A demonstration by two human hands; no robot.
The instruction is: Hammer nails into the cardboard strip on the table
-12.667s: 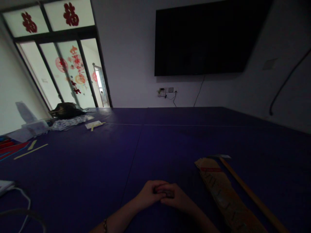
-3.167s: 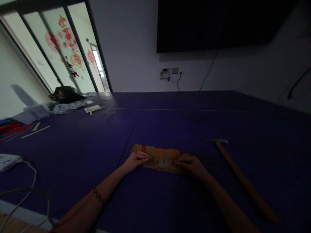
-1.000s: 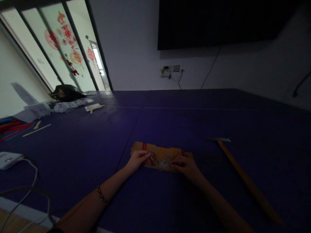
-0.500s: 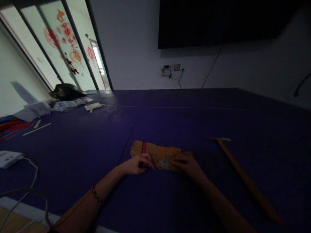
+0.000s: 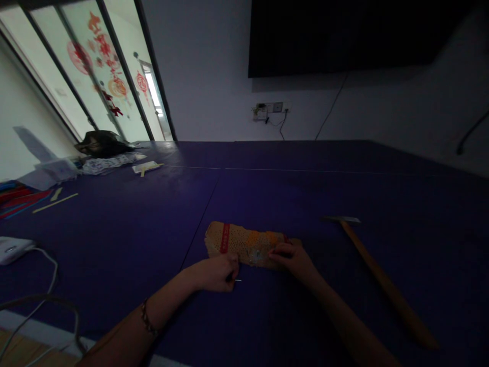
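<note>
- Just beyond the left hand (image 5: 217,272) and under the fingertips of the right hand (image 5: 293,259), a flat piece of brown cardboard (image 5: 237,237), dotted with small holes, with orange patches (image 5: 253,237) and a lettered red stripe (image 5: 225,237).
- At the left hand, fingers curled tightly around a thin pale rod (image 5: 238,280), one end poking out; too small to identify further.
- At the right hand, thumb and fingertips close together over the cardboard's right part; cannot tell whether pinching anything.
- On the left wrist, a braided bracelet (image 5: 146,317).
- Right of the right hand, well apart, a wooden-handled hammer (image 5: 382,278), head farthest away.
- Far left of the left hand, a white device (image 5: 14,250) with a cable (image 5: 55,275).
- Beneath both hands, a dark purple tabletop (image 5: 267,199).
</note>
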